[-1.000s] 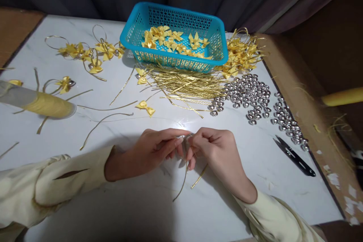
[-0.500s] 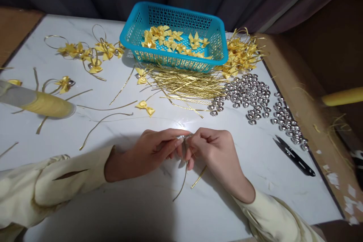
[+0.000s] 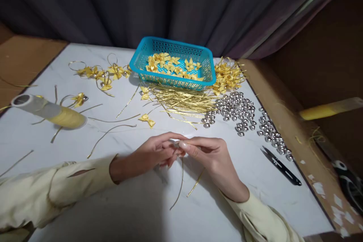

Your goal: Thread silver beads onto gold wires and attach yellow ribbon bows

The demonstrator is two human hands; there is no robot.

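Note:
My left hand (image 3: pixel 154 151) and my right hand (image 3: pixel 211 157) meet over the near middle of the table, fingertips touching. Both are closed in a pinch on a thin gold cord (image 3: pixel 181 185), one length of which hangs below the fingers. A second gold end (image 3: pixel 195 182) slants down under my right hand; whether it is the same cord I cannot tell. The fingers hide what lies between them. Just beyond my hands is a yellow ribbon bow (image 3: pixel 146 120), and farther back lies a heap of cut gold cords (image 3: pixel 181 100).
A blue basket (image 3: pixel 172 79) of yellow bows stands at the back. Finished-looking looped bows (image 3: pixel 228 77) pile beside it. Silver beads (image 3: pixel 238 107) and black thread snips (image 3: pixel 280 166) lie right. A spool of yellow thread (image 3: pixel 68 117) stands left on the white tabletop (image 3: pixel 113 208).
The camera has tipped up, so the table sits lower in view. My right thumb has stretched out leftward across the left fingertips; the cord still hangs below.

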